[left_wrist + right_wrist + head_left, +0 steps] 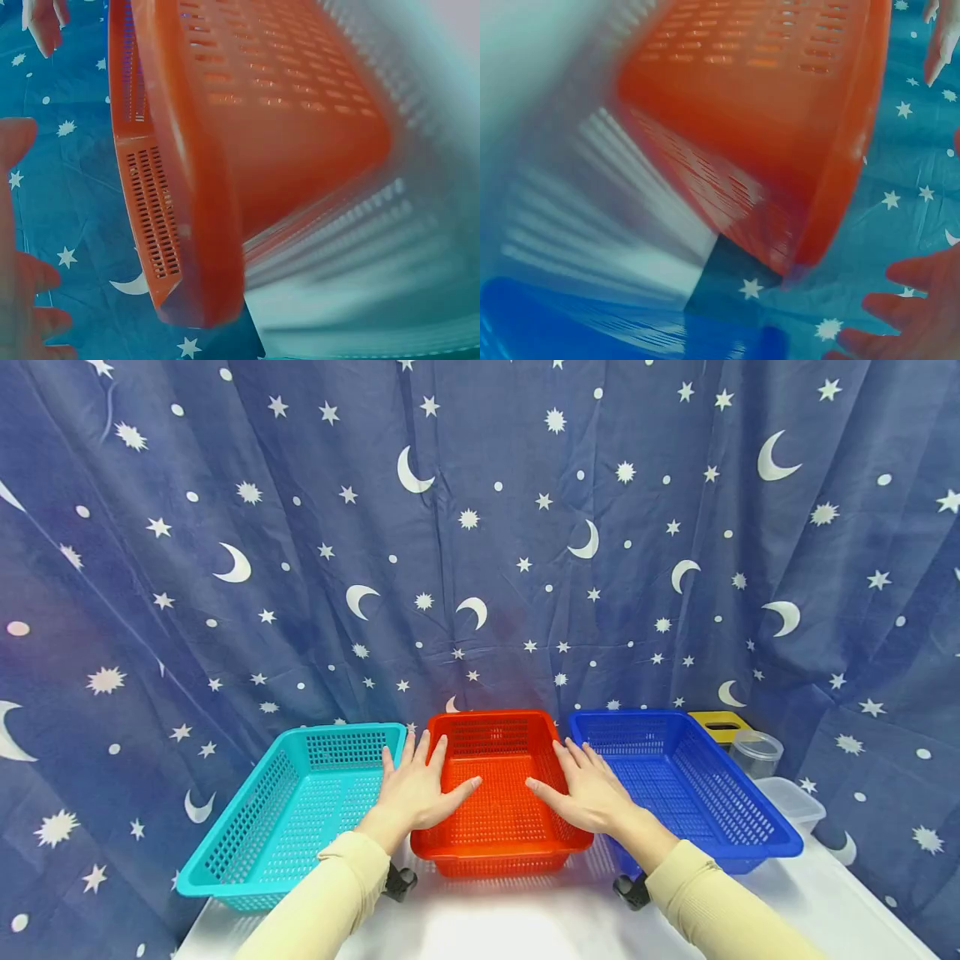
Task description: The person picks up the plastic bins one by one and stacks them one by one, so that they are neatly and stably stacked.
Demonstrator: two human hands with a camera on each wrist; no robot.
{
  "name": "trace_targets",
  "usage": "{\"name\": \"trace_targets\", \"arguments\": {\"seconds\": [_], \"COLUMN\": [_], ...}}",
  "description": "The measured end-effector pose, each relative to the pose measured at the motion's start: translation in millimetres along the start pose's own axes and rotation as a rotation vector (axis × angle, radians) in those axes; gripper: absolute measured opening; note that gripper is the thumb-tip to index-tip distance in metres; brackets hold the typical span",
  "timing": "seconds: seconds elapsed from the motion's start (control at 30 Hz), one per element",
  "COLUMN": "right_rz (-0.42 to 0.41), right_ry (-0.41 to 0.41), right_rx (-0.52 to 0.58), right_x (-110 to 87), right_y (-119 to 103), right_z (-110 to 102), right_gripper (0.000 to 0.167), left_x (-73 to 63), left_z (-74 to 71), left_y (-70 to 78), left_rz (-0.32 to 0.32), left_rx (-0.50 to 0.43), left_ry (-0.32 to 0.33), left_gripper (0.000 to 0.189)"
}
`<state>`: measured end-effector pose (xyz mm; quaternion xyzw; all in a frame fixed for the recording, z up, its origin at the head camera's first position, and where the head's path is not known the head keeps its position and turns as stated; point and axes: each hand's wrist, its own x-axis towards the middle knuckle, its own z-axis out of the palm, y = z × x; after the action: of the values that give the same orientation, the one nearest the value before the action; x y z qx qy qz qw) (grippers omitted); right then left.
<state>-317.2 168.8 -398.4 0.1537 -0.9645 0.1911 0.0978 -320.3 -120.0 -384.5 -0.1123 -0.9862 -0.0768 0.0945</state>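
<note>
My left hand (415,791) hovers palm down with fingers spread, over the left side of the red basket (495,858) and the edge of the teal basket (225,887). Mirroring it, my right hand (588,793) is held out with straight fingers between the red basket and the blue basket (780,839). Neither hand holds anything. The wrist views show the fingers (45,322) of the left hand and the fingers (900,307) of the right hand apart from the red basket's rim. No items show inside the three baskets.
A white table (480,927) bears the baskets. At the right stand a yellow object (720,720) with a dark slot, a clear lidded container (756,752) and a translucent tub (793,802). Behind hangs a navy curtain (495,568) with moons and stars.
</note>
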Motion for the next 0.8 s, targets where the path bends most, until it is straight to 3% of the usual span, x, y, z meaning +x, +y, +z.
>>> {"name": "trace_targets", "arguments": {"seconds": [0.2, 0.4, 0.57, 0.8], "right_rz": [-0.011, 0.004, 0.059, 0.158], "right_ry": [0.024, 0.064, 0.078, 0.095], "right_rx": [0.155, 0.28, 0.301, 0.334], "right_x": [-8.4, -15.3, -21.2, -27.0], "right_y": [1, 3, 0, -4], "right_z": [4, 9, 11, 12], "right_gripper": [0.097, 0.08, 0.064, 0.057], "left_x": [-8.6, -17.2, -23.0, -36.1], "left_z": [7.4, 17.1, 21.0, 30.9], "left_y": [-3.5, -6.4, -4.7, 0.0], "left_rz": [0.018, 0.019, -0.018, -0.026], "left_rx": [-0.054, -0.102, -0.179, -0.278], "left_ry": [0.023, 0.006, -0.003, 0.041], "left_gripper": [0.102, 0.101, 0.102, 0.104]}}
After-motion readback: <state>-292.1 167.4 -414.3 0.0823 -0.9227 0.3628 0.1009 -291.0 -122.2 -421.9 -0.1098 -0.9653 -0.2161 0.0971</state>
